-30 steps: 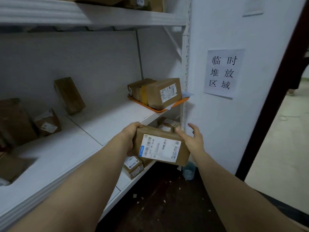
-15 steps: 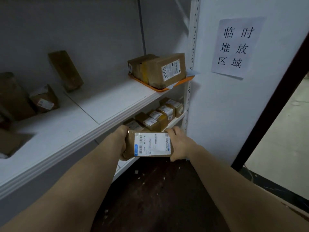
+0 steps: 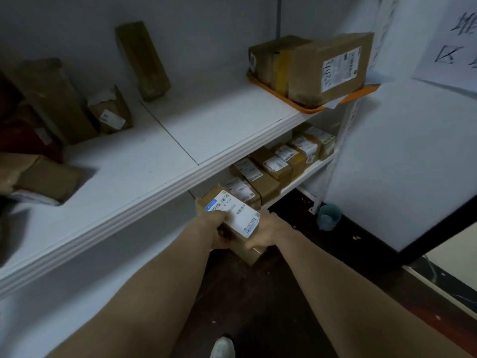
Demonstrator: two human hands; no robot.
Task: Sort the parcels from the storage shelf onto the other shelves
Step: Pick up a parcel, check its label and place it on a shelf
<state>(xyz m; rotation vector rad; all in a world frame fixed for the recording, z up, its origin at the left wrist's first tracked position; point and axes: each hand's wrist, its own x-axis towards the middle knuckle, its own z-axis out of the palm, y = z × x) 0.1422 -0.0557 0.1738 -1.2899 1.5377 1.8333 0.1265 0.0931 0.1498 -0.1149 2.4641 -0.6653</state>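
Brown cardboard makes up the parcel point(image 3: 233, 210), which has a white label with a barcode and a blue patch on its top face. It is held tilted in both hands, just below the front edge of the white shelf point(image 3: 160, 161) and off any surface. The left hand point(image 3: 215, 229) grips its near left side, fingers curled round the edge with the thumb lying on the label. The right hand point(image 3: 265, 231) grips its right side, fingers wrapped under the near corner. Under the shelf, on the lower board point(image 3: 307, 174), a row of small labelled boxes point(image 3: 271, 166) stands packed side by side, running back toward the right post; the held parcel is just in front of the nearest of them. On the right end of the shelf an orange tray point(image 3: 309, 108) overhangs the edge a little and carries two larger boxes point(image 3: 330, 68) touching each other, the front one with a label facing out. At the back of the shelf, near its middle, a tall narrow box point(image 3: 143, 60) leans against the wall. Left of it a small box point(image 3: 111, 112) with a label rests against a bigger tilted carton point(image 3: 56, 99). At the shelf's left end a flat package point(image 3: 49, 179) lies near the front. Below and right of the shelf, a blue cup point(image 3: 329, 217) stands on the dark floor point(image 3: 258, 293) beside the post's foot. Right of the shelf a paper sign point(image 3: 454, 40) with dark characters hangs on the white wall. A shoe tip point(image 3: 223, 347) shows on the floor between the forearms.
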